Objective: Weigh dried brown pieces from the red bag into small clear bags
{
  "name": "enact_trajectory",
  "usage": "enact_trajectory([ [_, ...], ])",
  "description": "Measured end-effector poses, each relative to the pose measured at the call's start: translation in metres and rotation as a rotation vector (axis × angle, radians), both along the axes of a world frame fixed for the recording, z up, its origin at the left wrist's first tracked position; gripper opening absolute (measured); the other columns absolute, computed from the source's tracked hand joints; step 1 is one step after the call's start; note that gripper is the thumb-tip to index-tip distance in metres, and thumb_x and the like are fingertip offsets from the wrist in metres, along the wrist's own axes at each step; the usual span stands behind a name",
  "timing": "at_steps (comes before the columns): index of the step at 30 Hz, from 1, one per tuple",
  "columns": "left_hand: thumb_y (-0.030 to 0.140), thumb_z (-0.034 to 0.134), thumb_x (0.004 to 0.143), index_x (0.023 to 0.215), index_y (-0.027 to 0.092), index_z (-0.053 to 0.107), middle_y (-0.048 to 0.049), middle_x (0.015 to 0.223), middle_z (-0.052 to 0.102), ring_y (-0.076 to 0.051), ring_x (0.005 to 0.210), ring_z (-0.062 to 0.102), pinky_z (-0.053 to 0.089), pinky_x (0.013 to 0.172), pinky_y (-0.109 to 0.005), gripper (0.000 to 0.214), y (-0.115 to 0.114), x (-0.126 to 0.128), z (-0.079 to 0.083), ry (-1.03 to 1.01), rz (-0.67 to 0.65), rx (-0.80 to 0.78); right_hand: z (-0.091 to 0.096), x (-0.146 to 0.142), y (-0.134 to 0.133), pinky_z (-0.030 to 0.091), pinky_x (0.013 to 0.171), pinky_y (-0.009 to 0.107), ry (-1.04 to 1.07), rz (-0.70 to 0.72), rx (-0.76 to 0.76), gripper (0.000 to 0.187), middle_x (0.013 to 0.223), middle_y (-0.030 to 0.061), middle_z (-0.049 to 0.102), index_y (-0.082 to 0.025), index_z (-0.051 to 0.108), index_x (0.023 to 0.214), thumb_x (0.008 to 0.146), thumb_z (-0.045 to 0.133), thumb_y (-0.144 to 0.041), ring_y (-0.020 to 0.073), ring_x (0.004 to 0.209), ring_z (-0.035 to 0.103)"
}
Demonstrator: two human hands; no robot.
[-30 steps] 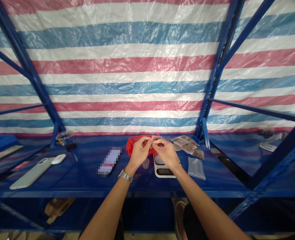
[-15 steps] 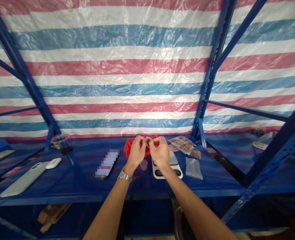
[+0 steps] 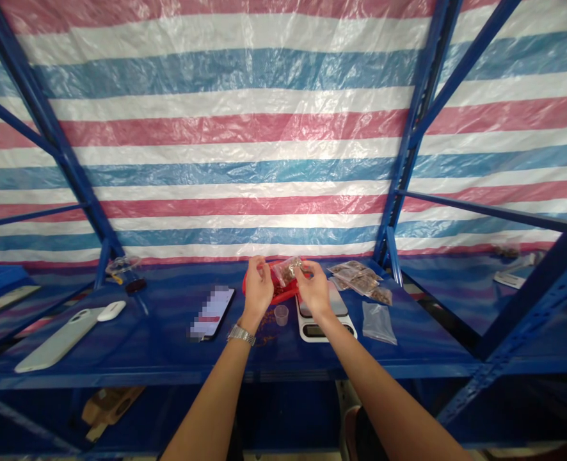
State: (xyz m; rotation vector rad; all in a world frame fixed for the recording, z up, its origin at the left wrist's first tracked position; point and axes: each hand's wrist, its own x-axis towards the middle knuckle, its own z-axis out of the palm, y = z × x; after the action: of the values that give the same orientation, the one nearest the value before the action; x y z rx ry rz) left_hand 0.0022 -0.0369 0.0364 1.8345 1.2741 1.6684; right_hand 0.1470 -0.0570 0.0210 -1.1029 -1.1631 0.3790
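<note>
A small clear plastic bag [image 3: 287, 269] with brown dried bits inside hangs over the red tray [image 3: 283, 297]. My right hand [image 3: 313, 289] pinches the bag at its right end. At the tray's left side, my left hand [image 3: 259, 288] is loosely curled, fingers apart and holding nothing, just clear of the bag. A small clear cup [image 3: 281, 314] stands between my wrists, with brown crumbs [image 3: 265, 328] scattered to its left. Beneath my right hand is a white kitchen scale [image 3: 331, 329], partly covered by the wrist.
Several filled bags [image 3: 358, 276] lie in a pile behind the scale, and a flat clear bag [image 3: 378, 322] rests to its right. Leftward are a lit phone [image 3: 211, 314], a pale phone [image 3: 57, 339], a white earbud case [image 3: 111, 311] and a clear container [image 3: 127, 272]. Blue rack posts [image 3: 399, 173] flank the shelf.
My left hand has let go of the bag and moved slightly away to the left. The bag now shows more fully in my right hand. The view has shifted a little.
</note>
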Motion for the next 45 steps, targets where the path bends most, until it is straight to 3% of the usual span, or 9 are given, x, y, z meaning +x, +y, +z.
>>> enact_trajectory([
  [4,0.026,0.062,0.093,0.144,0.019,0.048,-0.0152,0.149,0.057,-0.028,0.141,0.053,0.043,0.118,-0.043,0.052,-0.011,0.003,0.001,0.355,-0.001,0.047,-0.004,0.0,0.002,0.055,0.088,0.039,-0.075,-0.044,-0.056,0.027,0.102,0.0081,0.077,-0.021,0.064,0.105,0.088,0.061,-0.042,0.0248,0.091,0.073],
  [6,0.026,0.066,0.091,0.15,0.018,0.044,-0.0159,0.151,0.057,-0.03,0.142,0.052,0.043,0.118,-0.045,0.063,-0.017,0.008,0.001,0.499,0.0,0.018,-0.003,-0.002,0.002,0.055,0.088,0.038,-0.075,-0.026,-0.083,0.026,0.102,0.0077,0.078,-0.022,0.064,0.106,0.088,0.062,-0.04,0.0249,0.092,0.074],
  [9,0.025,0.063,0.093,0.153,0.015,0.042,-0.0182,0.144,0.062,-0.032,0.135,0.057,0.047,0.112,-0.046,0.064,-0.02,0.016,0.001,0.594,0.047,-0.028,0.002,-0.008,-0.001,0.055,0.089,0.037,-0.083,-0.013,-0.106,0.023,0.104,0.0067,0.079,-0.023,0.066,0.104,0.087,0.065,-0.037,0.0245,0.093,0.074],
  [16,0.022,0.057,0.096,0.147,0.019,0.051,-0.0152,0.132,0.07,-0.032,0.123,0.064,0.053,0.1,-0.043,0.052,-0.017,0.016,0.004,0.606,0.094,-0.067,0.02,-0.015,-0.013,0.054,0.077,0.033,-0.171,-0.066,-0.167,0.024,0.105,0.0029,0.08,-0.027,0.069,0.109,0.086,0.07,-0.032,0.0233,0.084,0.074],
  [22,0.026,0.061,0.096,0.149,0.019,0.05,-0.0162,0.134,0.07,-0.031,0.123,0.065,0.053,0.098,-0.042,0.055,-0.016,0.014,0.005,0.662,0.057,-0.115,0.009,-0.009,-0.003,0.054,0.079,0.035,-0.172,-0.086,-0.081,0.014,0.095,0.0045,0.079,-0.023,0.071,0.089,0.089,0.062,-0.034,0.0222,0.08,0.071],
  [28,0.026,0.063,0.095,0.154,0.02,0.045,-0.0169,0.138,0.067,-0.031,0.129,0.063,0.052,0.102,-0.041,0.062,-0.013,0.011,0.005,0.638,0.031,-0.095,0.01,-0.013,-0.001,0.056,0.076,0.033,-0.036,0.018,0.005,0.022,0.091,0.0046,0.076,-0.022,0.068,0.103,0.085,0.064,-0.035,0.0207,0.077,0.071],
  [34,0.026,0.061,0.098,0.152,0.018,0.049,-0.0179,0.137,0.068,-0.031,0.126,0.066,0.053,0.101,-0.04,0.056,-0.014,0.01,0.007,0.646,0.051,-0.12,0.013,-0.011,-0.003,0.056,0.077,0.032,-0.051,-0.016,0.026,0.014,0.085,0.004,0.075,-0.023,0.066,0.09,0.085,0.063,-0.035,0.02,0.076,0.07],
  [40,0.023,0.063,0.097,0.149,0.02,0.052,-0.0136,0.142,0.067,-0.029,0.131,0.062,0.052,0.104,-0.04,0.053,-0.014,0.008,0.007,0.702,0.025,-0.063,0.012,-0.006,-0.004,0.057,0.078,0.032,-0.082,0.046,0.046,0.015,0.085,0.0034,0.076,-0.023,0.069,0.096,0.087,0.061,-0.032,0.0201,0.078,0.072],
  [45,0.02,0.062,0.097,0.139,0.02,0.061,-0.0114,0.133,0.072,-0.028,0.126,0.064,0.049,0.106,-0.039,0.042,-0.013,0.007,0.01,0.703,0.077,-0.022,0.012,-0.004,-0.006,0.056,0.074,0.031,-0.147,-0.016,0.023,0.015,0.081,0.0028,0.076,-0.023,0.07,0.095,0.088,0.061,-0.032,0.0205,0.073,0.071],
])
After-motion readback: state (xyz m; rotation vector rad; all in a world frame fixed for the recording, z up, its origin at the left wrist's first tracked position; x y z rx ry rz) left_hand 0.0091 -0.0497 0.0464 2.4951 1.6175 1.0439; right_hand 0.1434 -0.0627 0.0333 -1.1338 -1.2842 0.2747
